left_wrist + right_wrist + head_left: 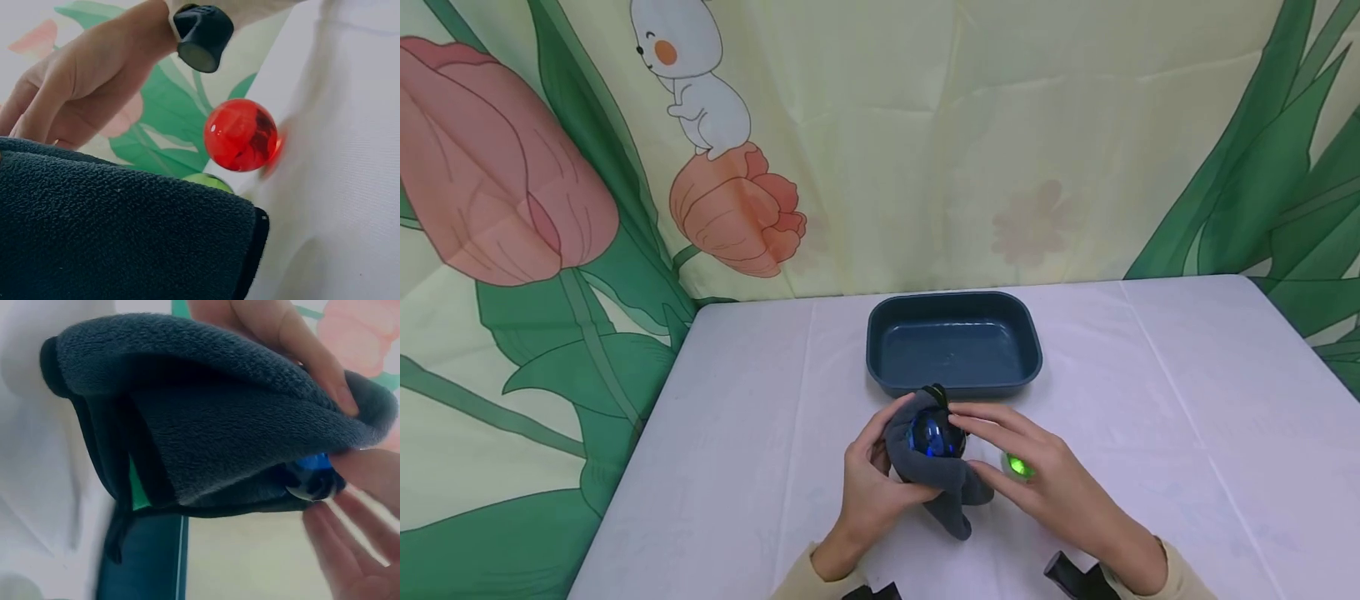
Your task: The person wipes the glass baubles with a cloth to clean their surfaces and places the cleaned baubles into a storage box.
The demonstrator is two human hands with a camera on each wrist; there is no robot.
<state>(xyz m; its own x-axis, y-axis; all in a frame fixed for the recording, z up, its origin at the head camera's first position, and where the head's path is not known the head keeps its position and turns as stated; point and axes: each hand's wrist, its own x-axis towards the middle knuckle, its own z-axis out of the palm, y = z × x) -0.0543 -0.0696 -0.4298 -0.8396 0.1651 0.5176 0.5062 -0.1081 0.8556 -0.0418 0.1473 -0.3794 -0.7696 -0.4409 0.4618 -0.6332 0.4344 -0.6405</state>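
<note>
A dark grey fleecy cloth is wrapped partly around a shiny blue ball. My left hand grips the cloth from the left, its thumb across the lower folds. From the right, my right hand pinches the blue ball between thumb and fingertips; the right wrist view shows the blue ball at the cloth's edge. A clear green ball lies on the table by the right hand, partly covered by it. The left wrist view also has a glossy red ball, hidden in the head view.
Just beyond the hands stands a dark blue rectangular tray. A white cloth covers the table. Behind it hangs a curtain printed with flowers and leaves. Black wrist mounts sit at both sleeves.
</note>
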